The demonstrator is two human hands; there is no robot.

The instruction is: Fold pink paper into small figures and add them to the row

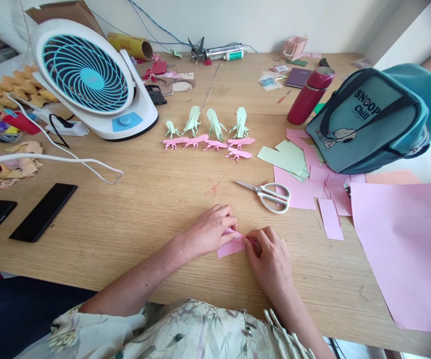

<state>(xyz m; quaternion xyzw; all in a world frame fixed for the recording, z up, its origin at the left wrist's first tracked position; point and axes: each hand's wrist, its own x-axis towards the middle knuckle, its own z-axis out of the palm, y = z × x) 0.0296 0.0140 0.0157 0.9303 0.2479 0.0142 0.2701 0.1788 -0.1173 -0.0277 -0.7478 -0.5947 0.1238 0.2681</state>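
Note:
A small piece of pink paper (231, 248), partly folded, lies on the wooden table close to my body. My left hand (211, 230) grips its upper left part, fingers curled over the fold. At its right end my right hand (270, 252) pinches the paper between thumb and fingertips, which hide that end. Beyond the hands lie white-handled scissors (274, 197), blades pointing left. Farther back stand several folded light green paper figures (215, 123), with several pink folded paper insects (215, 144) in a row before them.
Pink and green paper pieces (301, 192) and a large pink sheet (405, 239) lie to the right, near a teal backpack (368, 119) and a red flask (311, 94). At left are a white fan (88, 75), a white cable (69, 158) and two black phones (43, 212).

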